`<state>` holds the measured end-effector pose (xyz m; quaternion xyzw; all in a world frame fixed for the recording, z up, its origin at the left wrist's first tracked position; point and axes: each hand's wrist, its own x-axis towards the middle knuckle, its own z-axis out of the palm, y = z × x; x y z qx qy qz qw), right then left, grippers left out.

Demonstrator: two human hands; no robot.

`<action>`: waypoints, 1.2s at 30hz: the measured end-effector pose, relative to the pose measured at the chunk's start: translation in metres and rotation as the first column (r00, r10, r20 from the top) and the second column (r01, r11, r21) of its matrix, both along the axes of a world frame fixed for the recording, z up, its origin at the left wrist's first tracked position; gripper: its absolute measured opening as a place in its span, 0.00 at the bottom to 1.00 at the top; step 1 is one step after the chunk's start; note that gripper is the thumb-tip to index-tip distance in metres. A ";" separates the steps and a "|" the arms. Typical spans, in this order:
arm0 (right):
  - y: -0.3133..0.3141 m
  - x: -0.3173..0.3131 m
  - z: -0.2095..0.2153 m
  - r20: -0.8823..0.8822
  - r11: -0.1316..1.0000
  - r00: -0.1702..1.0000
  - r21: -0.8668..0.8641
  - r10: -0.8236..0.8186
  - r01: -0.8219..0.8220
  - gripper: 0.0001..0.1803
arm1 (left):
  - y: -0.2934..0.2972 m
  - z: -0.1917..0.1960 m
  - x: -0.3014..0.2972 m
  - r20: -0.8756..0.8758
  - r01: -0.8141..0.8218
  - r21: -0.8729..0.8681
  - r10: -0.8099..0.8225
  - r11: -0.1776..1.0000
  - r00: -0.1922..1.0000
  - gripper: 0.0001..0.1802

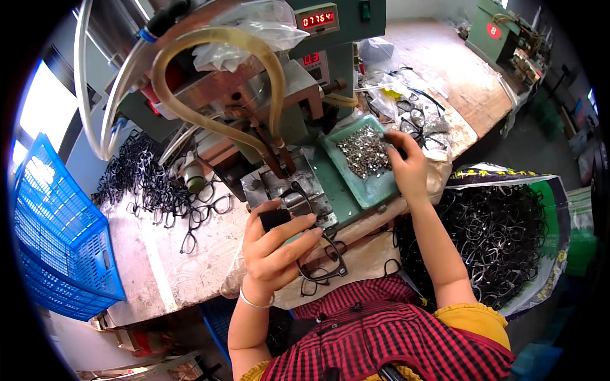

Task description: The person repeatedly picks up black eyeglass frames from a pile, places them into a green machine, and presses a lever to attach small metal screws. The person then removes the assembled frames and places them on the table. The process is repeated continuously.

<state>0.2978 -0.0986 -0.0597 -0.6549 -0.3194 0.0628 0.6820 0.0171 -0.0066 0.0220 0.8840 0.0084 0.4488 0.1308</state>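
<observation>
My left hand (276, 251) is closed around a black eyeglass frame (340, 267), whose front hangs to the right of my fingers. One temple of the frame reaches up toward the metal fixture (260, 184) of the bench machine. Something small and black (274, 220) sits at my left fingers; I cannot tell what it is. My right hand (410, 164) is over the right edge of a green tray (375, 194) with its fingers bent together. Small shiny metal parts (365, 152) are heaped in that tray. Whatever the right fingertips may pinch is too small to make out.
Loose black eyeglass frames (143, 168) pile up left of the machine, beside a blue plastic basket (70, 241). A large sack (553, 254) of frames stands at my right. A bent yellowish hose (279, 70) arches above the fixture. Bagged glasses (416, 117) lie behind the tray.
</observation>
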 end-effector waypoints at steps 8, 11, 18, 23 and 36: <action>-0.026 -0.020 -0.006 0.576 0.851 0.813 -0.466 0.085 0.242 0.05 | -0.005 -0.003 -0.003 -0.035 -0.035 -0.040 0.034 0.999 0.999 0.12; -0.017 -0.024 -0.013 0.647 0.805 0.758 -0.492 0.083 0.332 0.06 | -0.024 -0.018 -0.018 -0.054 -0.125 -0.109 0.120 0.986 0.991 0.18; -0.026 -0.023 -0.016 0.488 0.909 0.863 -0.290 -0.128 0.299 0.06 | -0.017 -0.025 -0.074 0.319 -0.564 -0.223 0.606 0.795 0.729 0.18; -0.008 -0.032 -0.002 0.440 0.980 0.894 -0.127 -0.080 0.150 0.06 | 0.095 -0.026 -0.106 0.009 -0.853 -0.111 0.859 0.510 0.513 0.18; -0.067 -0.029 -0.010 0.405 0.954 0.896 -0.147 -0.183 0.262 0.07 | 0.141 -0.124 -0.143 -0.283 -0.661 -0.655 0.693 0.365 0.663 0.13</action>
